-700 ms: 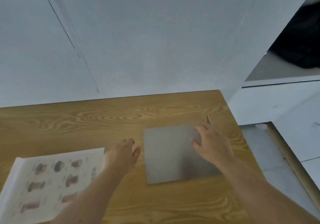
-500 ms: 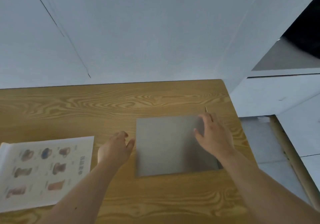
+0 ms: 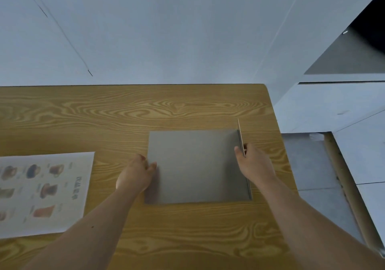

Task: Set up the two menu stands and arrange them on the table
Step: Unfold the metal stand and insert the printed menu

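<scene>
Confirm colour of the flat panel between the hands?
Plain matte grey, no print, on the flat panel. Head view shows it best.

Surface: wooden table (image 3: 133, 111), grain-patterned.
Right of centre: grey menu stand (image 3: 198, 165), laid flat.
Left edge: printed drinks menu sheet (image 3: 44, 192), laid flat, partly cropped.

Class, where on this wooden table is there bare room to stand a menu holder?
Free: the wide strip of wooden table behind the grey flat stand and printed drinks menu sheet, and the near edge. Crowded: between sheet and stand, where the left hand rests.
</scene>
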